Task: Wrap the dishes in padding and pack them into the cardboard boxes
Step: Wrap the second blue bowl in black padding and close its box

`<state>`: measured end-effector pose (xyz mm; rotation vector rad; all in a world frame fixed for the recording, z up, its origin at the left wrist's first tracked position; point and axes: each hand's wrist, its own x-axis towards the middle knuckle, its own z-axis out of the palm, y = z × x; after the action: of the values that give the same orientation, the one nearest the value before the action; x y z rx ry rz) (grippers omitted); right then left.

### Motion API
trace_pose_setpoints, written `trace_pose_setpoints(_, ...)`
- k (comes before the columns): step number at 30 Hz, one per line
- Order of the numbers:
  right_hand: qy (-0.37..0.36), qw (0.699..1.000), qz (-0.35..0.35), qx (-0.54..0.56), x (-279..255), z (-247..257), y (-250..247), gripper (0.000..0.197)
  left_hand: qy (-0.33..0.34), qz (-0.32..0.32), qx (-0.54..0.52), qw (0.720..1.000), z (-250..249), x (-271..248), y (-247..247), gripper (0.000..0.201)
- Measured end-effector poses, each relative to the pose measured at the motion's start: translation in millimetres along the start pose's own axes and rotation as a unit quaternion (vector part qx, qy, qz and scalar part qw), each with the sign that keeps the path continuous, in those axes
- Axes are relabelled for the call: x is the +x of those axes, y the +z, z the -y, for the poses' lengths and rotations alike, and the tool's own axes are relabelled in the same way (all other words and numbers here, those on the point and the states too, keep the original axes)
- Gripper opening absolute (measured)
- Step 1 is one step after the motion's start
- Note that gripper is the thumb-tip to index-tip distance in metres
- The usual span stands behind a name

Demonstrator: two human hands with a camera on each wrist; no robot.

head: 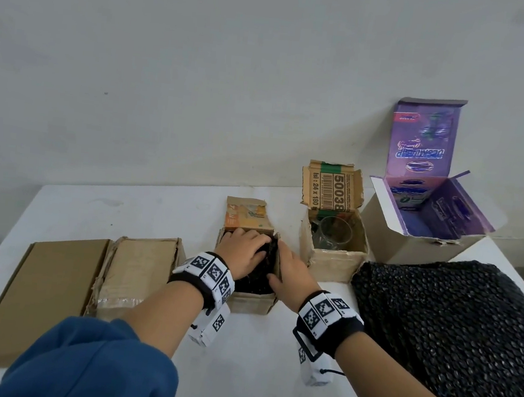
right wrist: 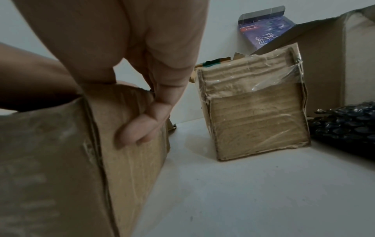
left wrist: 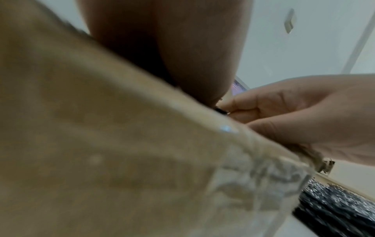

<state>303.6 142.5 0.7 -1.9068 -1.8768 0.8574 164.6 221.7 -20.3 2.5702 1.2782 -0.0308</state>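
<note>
A small open cardboard box (head: 250,303) stands mid-table, filled with a bundle of black bubble wrap (head: 256,281); whatever is wrapped inside is hidden. My left hand (head: 244,251) lies on top of the bundle, fingers bent over it. My right hand (head: 292,271) clasps the box's right wall: the thumb rests on the wrap inside, and a finger (right wrist: 142,129) lies on the outer face of the box (right wrist: 61,160). In the left wrist view, the right hand (left wrist: 294,112) has its fingers curled at the rim. A clear glass (head: 335,232) sits unwrapped in a second open box (head: 334,263).
A large sheet of black bubble wrap (head: 449,328) covers the table's right side. A bigger box with purple flaps (head: 425,214) stands open at the back right. Two flat brown cartons (head: 43,299) (head: 138,269) lie to the left on the white table (head: 253,373).
</note>
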Motion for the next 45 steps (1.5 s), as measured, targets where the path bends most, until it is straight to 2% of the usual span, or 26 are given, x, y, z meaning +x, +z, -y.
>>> trace_pose_setpoints(6,0.011,1.000,0.020,-0.006,-1,-4,-3,0.069,-0.016,-0.043,0.137,0.990,-20,-2,9,0.035)
trace_pose_setpoints(9,0.008,1.000,0.023,-0.008,-2,-4,-3,0.068,-0.008,-0.052,0.171,0.984,-24,-4,12,0.050)
trace_pose_setpoints(11,0.003,1.000,0.024,-0.008,-1,-4,-3,0.068,0.003,-0.057,0.140,0.988,-21,-4,10,0.061)
trace_pose_setpoints(12,-0.001,1.000,0.025,-0.007,-1,-5,-2,0.068,0.008,-0.056,0.107,0.993,-19,-4,8,0.060)
trace_pose_setpoints(15,-0.009,0.999,0.030,-0.006,1,-5,0,0.069,0.013,-0.035,-0.006,0.999,-14,-8,6,0.037)
trace_pose_setpoints(17,-0.015,0.999,0.034,-0.013,3,-6,1,0.072,0.015,-0.040,-0.038,0.998,-12,-12,9,0.038)
trace_pose_setpoints(20,-0.020,0.999,0.035,-0.016,7,-9,3,0.072,0.013,-0.096,-0.102,0.990,-8,-15,12,0.050)
trace_pose_setpoints(22,-0.023,0.999,0.036,-0.022,9,-10,1,0.073,0.003,-0.134,-0.151,0.979,-6,-13,10,0.045)
trace_pose_setpoints(25,-0.025,0.999,0.039,-0.018,10,-10,0,0.074,0.021,-0.132,-0.165,0.977,-4,-8,9,0.032)
trace_pose_setpoints(29,-0.027,0.998,0.046,-0.016,11,-11,-3,0.072,0.043,-0.044,-0.189,0.980,2,-11,5,0.050)
trace_pose_setpoints(31,-0.032,0.998,0.049,-0.021,13,-10,-2,0.072,0.052,-0.041,-0.163,0.984,7,-10,-1,0.045)
trace_pose_setpoints(34,-0.036,0.997,0.049,-0.037,12,-10,-1,0.075,0.044,-0.070,-0.165,0.983,7,-2,-8,0.031)
trace_pose_setpoints(37,-0.035,0.997,0.055,-0.041,11,-11,-2,0.076,-0.005,-0.128,-0.168,0.977,-3,1,-6,0.022)
trace_pose_setpoints(39,-0.038,0.997,0.057,-0.042,11,-12,-3,0.076,-0.039,-0.167,-0.134,0.976,-6,0,-4,0.019)
trace_pose_setpoints(41,-0.042,0.997,0.058,-0.042,12,-13,-2,0.076,-0.042,-0.182,-0.107,0.977,-8,-1,-1,0.013)
trace_pose_setpoints(45,-0.041,0.997,0.059,-0.040,12,-15,1,0.077,-0.051,-0.195,-0.178,0.963,-12,3,9,0.017)
